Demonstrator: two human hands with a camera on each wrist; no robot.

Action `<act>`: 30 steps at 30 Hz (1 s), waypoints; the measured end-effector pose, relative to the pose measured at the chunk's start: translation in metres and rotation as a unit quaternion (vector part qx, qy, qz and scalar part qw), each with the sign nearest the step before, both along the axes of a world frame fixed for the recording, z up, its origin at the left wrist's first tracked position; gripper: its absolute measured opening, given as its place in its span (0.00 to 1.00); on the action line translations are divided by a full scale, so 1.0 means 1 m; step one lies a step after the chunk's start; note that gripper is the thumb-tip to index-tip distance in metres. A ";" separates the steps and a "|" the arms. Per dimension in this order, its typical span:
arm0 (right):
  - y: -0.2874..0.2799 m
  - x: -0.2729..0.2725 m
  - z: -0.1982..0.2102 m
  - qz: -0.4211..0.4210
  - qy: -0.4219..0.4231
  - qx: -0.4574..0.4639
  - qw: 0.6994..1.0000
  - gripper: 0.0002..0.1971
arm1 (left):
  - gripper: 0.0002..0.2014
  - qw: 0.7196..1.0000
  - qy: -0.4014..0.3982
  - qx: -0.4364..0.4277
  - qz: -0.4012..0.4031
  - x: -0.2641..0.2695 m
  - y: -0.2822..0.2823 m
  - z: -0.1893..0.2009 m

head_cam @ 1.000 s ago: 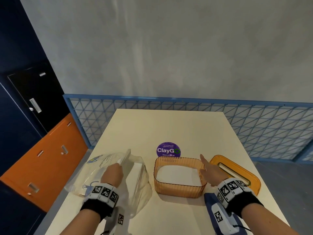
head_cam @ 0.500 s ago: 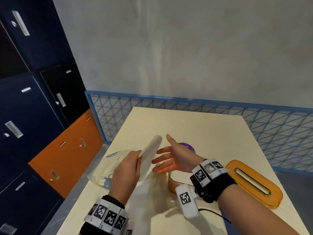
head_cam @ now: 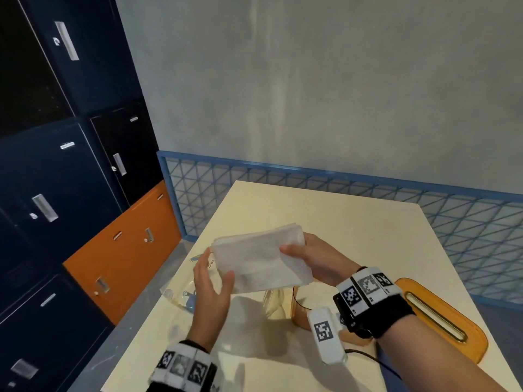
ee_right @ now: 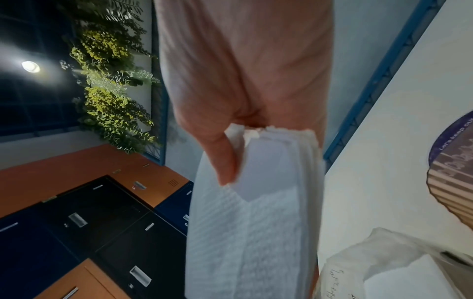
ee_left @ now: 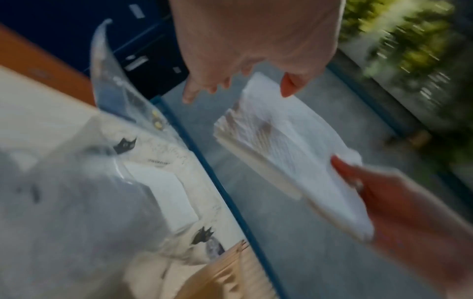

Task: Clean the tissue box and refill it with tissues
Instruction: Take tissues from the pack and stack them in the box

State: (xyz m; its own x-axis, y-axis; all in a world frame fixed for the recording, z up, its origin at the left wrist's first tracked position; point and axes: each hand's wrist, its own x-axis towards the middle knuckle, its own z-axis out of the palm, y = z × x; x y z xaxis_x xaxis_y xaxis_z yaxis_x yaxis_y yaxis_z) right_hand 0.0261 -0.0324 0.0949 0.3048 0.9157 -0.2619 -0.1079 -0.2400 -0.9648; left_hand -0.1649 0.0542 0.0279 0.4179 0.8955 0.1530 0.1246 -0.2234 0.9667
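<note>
A stack of white tissues [head_cam: 260,258] is held in the air over the table's left side. My right hand [head_cam: 294,247] grips its right end, thumb on top; the right wrist view shows the thumb [ee_right: 225,165] pressed on the stack [ee_right: 250,232]. My left hand [head_cam: 218,264] is at the stack's left end with relaxed fingers, only its thumb [ee_left: 289,89] touching the stack [ee_left: 286,145]. The orange translucent tissue box [head_cam: 297,309] stands below, mostly hidden by my right wrist. Its orange lid [head_cam: 441,315] lies to the right.
A clear plastic tissue bag [head_cam: 181,295] lies open near the table's left edge, with more white tissues inside [ee_left: 166,190]. A purple round sticker [ee_right: 455,137] is behind the box. Dark blue and orange lockers [head_cam: 85,222] stand left; a blue mesh railing [head_cam: 368,199] runs behind the table.
My left hand pulled the stack out of the bag and lifted it. My right hand left the box and took hold of the stack, which now lies flatter; my left hand has loosened.
</note>
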 end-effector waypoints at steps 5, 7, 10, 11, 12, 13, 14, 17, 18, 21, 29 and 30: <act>-0.007 -0.003 -0.007 0.013 0.025 0.031 0.999 0.16 | 0.28 0.955 -0.139 -0.252 -0.075 0.001 0.021 0.016; -0.008 -0.006 -0.012 0.009 0.025 0.028 0.999 0.14 | 0.17 0.960 -0.116 -0.236 -0.096 0.002 0.020 0.024; -0.007 -0.010 -0.020 -0.016 0.034 0.041 0.998 0.12 | 0.16 0.974 -0.094 -0.193 -0.076 0.003 0.019 0.029; -0.007 -0.011 -0.023 -0.033 0.040 0.054 0.997 0.12 | 0.15 0.977 -0.090 -0.181 -0.071 0.002 0.018 0.029; -0.007 -0.012 -0.027 -0.054 0.040 0.063 0.996 0.13 | 0.15 0.979 -0.087 -0.168 -0.069 0.001 0.018 0.029; -0.007 -0.011 -0.030 -0.076 0.035 0.066 0.994 0.17 | 0.15 0.982 -0.085 -0.155 -0.067 0.000 0.017 0.029; -0.006 -0.010 -0.034 -0.093 0.022 0.065 0.993 0.23 | 0.14 0.984 -0.083 -0.144 -0.067 -0.002 0.018 0.028; 0.001 -0.005 -0.044 -0.086 0.004 0.050 0.995 0.43 | 0.13 0.984 -0.074 -0.128 -0.094 -0.006 0.024 0.028; 0.003 -0.005 -0.045 -0.071 0.029 0.048 0.996 0.45 | 0.13 0.984 -0.069 -0.126 -0.104 -0.008 0.027 0.028; 0.011 -0.005 -0.049 0.005 0.114 0.046 0.992 0.40 | 0.13 0.984 -0.062 -0.121 -0.119 -0.012 0.033 0.030; 0.022 -0.017 -0.057 -0.079 -0.036 0.025 0.996 0.17 | 0.10 0.993 -0.033 -0.098 -0.055 -0.006 0.042 0.014; 0.023 -0.019 -0.058 -0.097 -0.055 0.030 0.993 0.15 | 0.10 0.994 -0.031 -0.093 -0.048 -0.004 0.042 0.011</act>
State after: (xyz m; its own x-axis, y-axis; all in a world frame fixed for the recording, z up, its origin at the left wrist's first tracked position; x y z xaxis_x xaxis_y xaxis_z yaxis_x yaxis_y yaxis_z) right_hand 0.0073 -0.0095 0.0366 0.5006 0.8500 -0.1639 -0.0391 -0.1669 -0.9852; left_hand -0.1690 0.0965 0.0394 0.4972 0.8675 0.0160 0.0507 -0.0475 0.9976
